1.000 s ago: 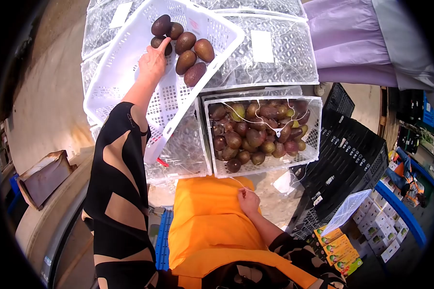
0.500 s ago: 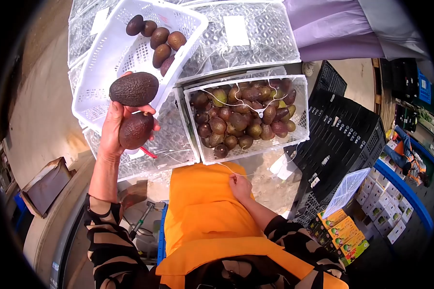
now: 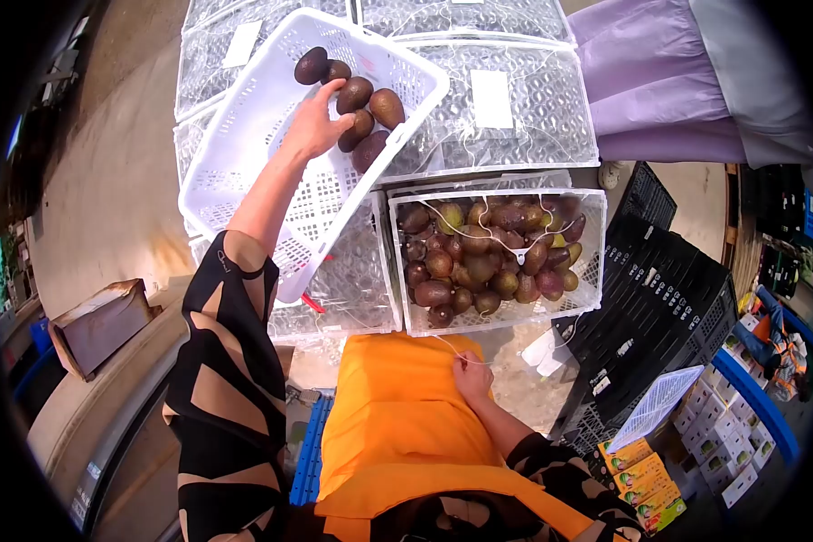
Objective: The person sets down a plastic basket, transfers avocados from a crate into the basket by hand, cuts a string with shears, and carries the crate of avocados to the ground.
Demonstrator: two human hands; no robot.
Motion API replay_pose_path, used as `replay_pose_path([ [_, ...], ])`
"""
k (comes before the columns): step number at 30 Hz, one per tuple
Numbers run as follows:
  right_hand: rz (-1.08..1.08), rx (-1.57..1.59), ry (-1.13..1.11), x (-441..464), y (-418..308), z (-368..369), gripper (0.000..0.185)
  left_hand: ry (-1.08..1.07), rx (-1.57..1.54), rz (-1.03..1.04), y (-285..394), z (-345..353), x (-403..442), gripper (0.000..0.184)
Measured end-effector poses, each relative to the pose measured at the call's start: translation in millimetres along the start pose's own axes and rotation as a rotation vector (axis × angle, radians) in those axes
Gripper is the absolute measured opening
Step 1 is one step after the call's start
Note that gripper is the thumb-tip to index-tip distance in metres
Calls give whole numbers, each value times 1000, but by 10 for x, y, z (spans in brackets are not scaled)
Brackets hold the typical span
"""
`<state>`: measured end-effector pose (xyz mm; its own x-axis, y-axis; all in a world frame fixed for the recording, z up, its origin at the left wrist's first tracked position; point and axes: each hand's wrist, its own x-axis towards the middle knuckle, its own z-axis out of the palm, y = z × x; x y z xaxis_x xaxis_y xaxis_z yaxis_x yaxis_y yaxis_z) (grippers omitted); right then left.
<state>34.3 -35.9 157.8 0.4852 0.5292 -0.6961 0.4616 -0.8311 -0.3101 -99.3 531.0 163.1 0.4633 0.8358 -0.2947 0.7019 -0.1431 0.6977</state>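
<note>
My left hand (image 3: pixel 313 125) is inside the white perforated plastic basket (image 3: pixel 235 149). Its thumb and forefinger lie around a dark avocado (image 3: pixel 356 94); the other fingers are mostly hidden. Several more brown avocados (image 3: pixel 387 108) are grouped beside it in the basket's far end. My right hand (image 3: pixel 472 374) rests low against my orange apron (image 3: pixel 379 393), fingers curled in a pinch where a thin white string (image 3: pixel 441 341) reaches them. Just beyond it is a clear-walled crate (image 3: pixel 499 326) full of green and purple-brown avocados (image 3: pixel 479 266), with white string across its top.
Crates covered in bubble wrap (image 3: pixel 434 99) surround the basket. Black crates (image 3: pixel 655 280) are stacked at right, near yellow boxes (image 3: pixel 641 479) and white boxes (image 3: pixel 727 429). A person in a purple garment (image 3: pixel 641 81) stands at the far side. Another person (image 3: pixel 790 366) is at far right.
My left hand, which held two avocados above the basket's near edge, has reached forward into it. Those two are no longer visible in the hand. The view has shifted; my right hand stays at the apron.
</note>
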Motion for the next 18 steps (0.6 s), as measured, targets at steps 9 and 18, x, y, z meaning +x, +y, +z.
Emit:
replay_pose_path([
  [9,-16,13,36,-40,-76,92,15,-20,124,-180,-90,498,305,102],
  [18,18,-7,39,-22,0,108,17,62,-1086,-466,-100,-710,-1024,86],
])
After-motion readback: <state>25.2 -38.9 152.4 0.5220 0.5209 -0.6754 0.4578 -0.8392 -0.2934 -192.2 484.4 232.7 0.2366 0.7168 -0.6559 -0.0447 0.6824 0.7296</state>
